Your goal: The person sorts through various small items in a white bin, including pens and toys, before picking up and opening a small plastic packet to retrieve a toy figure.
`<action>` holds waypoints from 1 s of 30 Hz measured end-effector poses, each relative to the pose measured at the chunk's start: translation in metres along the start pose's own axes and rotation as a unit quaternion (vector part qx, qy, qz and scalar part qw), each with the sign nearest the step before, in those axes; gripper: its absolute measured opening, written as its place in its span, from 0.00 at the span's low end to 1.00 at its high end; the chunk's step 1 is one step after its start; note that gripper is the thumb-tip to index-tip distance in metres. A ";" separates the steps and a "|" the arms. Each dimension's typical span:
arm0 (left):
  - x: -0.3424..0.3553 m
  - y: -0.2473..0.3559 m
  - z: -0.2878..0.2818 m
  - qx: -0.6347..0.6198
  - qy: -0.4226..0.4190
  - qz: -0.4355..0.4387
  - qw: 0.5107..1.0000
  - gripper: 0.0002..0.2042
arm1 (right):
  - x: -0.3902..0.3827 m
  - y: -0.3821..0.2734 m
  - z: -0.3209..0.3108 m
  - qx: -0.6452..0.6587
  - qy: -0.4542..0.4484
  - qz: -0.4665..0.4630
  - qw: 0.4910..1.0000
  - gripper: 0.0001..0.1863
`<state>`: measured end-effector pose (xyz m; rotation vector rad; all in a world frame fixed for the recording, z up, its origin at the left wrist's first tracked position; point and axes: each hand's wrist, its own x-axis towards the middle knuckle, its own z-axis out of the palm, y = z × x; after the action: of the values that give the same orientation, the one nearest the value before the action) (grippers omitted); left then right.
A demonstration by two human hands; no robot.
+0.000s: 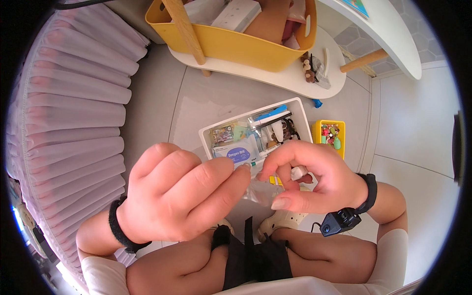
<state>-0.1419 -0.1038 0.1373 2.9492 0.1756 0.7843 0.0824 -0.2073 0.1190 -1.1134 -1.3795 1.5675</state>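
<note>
My left hand (184, 191) hangs left of centre, fingers curled and fingertips pinched together; whatever is between them is hidden or too small to name. Close to its right, my right hand (317, 179) has thumb and index finger apart, with its other fingers curled around a small white object (298, 172). Beyond both hands, a white bin (304, 114) holds packets, a blue-and-white pack (235, 151), a blue strip and dark small items. Clear plastic (260, 194) shows below the hands, partly hidden. A black wrist camera (339, 221) is strapped at my right wrist.
A yellow basket (342, 128) of small toys stands right of the bin. Behind are a low white shelf (265, 81) with a yellow tub (221, 42), wooden legs (364, 59) and a blue item (317, 103) on the floor. A pleated lilac curtain (83, 98) lines the left.
</note>
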 end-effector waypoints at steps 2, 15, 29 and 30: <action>0.000 0.000 -0.002 0.026 -0.008 0.013 1.000 0.18 | -0.001 0.002 0.002 -0.007 0.026 -0.032 0.999 0.16; 0.016 0.037 -0.043 0.008 -0.008 0.019 1.000 0.16 | -0.012 -0.017 0.002 0.031 -0.085 -0.137 0.986 0.18; 0.017 0.046 -0.045 0.156 -0.049 0.041 0.986 0.12 | -0.020 -0.021 -0.001 0.080 -0.100 -0.068 0.989 0.14; 0.019 0.048 -0.046 0.142 -0.057 0.025 0.988 0.11 | -0.021 -0.016 0.001 0.095 -0.092 -0.102 0.986 0.13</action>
<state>-0.1443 -0.1460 0.1911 3.2696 0.2221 0.6407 0.0885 -0.2249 0.1379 -0.7055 -1.3818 1.6433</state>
